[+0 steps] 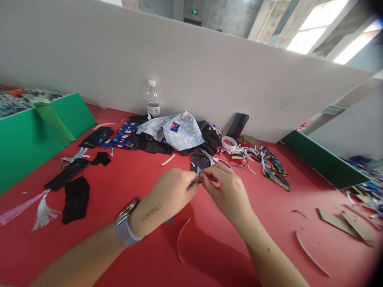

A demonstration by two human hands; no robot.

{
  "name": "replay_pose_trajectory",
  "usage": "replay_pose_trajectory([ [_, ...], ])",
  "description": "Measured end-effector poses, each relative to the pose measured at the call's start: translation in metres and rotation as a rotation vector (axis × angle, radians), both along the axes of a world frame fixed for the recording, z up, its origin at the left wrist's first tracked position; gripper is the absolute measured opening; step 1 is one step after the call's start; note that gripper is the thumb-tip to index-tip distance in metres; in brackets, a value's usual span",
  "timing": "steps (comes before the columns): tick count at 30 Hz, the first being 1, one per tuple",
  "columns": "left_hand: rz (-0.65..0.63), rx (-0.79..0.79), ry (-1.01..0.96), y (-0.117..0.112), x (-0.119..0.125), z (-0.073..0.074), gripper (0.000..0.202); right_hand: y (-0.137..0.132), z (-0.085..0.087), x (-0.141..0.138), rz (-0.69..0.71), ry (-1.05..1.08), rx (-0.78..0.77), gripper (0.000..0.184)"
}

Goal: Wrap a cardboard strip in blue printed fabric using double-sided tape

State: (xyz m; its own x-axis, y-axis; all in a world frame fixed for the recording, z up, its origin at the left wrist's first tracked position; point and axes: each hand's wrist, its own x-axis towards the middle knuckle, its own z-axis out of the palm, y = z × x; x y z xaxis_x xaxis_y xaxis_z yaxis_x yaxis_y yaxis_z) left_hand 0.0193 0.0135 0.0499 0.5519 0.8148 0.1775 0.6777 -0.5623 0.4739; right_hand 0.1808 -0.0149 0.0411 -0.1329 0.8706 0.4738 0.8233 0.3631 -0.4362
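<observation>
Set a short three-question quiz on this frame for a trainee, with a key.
1. True or false: the left hand and right hand have their fingertips close together, at a small piece.
2. Which wrist wears the watch?
3. Fill in: the dark, tilted item at the foot of the white panel is a ____.

Key: 1. True. 2. The left. 3. Phone.

The red tabletop (128,167) bore black fabric (154,146) towards the rear, with a short white strip (168,160) before it. A black cloth piece (76,199) lay at left; brown card pieces (335,223) lay at right.
</observation>
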Motion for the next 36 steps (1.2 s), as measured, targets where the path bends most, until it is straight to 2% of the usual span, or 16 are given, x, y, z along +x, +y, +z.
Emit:
replay_pose_trajectory([
  [9,-0.039,0.057,0.011,-0.0001,0.0003,-0.0037,0.029,-0.0003,-0.0005,-0.0009,-0.016,0.019,0.02,0.015],
  [21,0.021,-0.037,-0.022,-0.0006,-0.0013,0.0041,0.029,-0.0004,0.0036,0.0012,0.002,0.096,-0.066,0.014],
  [36,-0.005,0.003,0.014,0.0005,-0.0006,-0.0001,0.031,0.0002,0.0009,-0.0008,0.009,0.057,-0.038,0.016],
])
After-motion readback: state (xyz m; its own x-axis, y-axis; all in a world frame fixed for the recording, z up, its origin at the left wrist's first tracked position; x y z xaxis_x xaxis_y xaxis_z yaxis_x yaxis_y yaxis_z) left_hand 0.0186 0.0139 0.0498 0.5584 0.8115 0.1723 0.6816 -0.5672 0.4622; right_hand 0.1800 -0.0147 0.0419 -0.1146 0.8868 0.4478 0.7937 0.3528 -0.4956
